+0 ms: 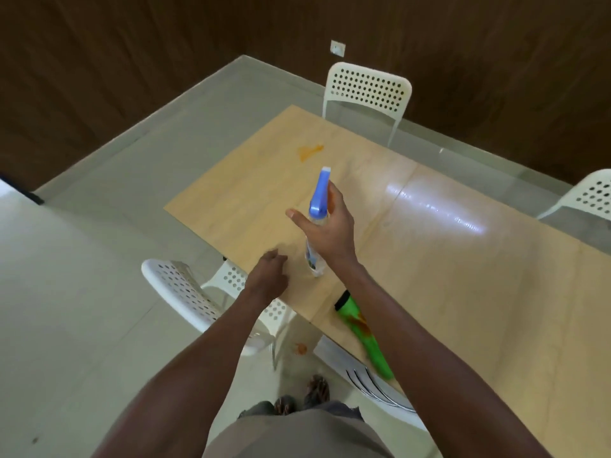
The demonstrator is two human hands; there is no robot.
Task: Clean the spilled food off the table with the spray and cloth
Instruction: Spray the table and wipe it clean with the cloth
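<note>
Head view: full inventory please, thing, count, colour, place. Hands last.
spray bottle: 1, blue head, clear body, held above the table's near-left part
cloth: 1, green with orange stain, on the table's near edge
spill: 1, orange, on the table's far-left end
floor stain: 1, orange, on the tiles below the near edge
table: 1, light wood
chairs: 3 plainly seen, white perforated, far side, right edge, near-left
wall socket: 1, white, on the dark wall
left hand: fingers loosely curled, holds nothing, over the table edge
right hand: grips the spray bottle
</note>
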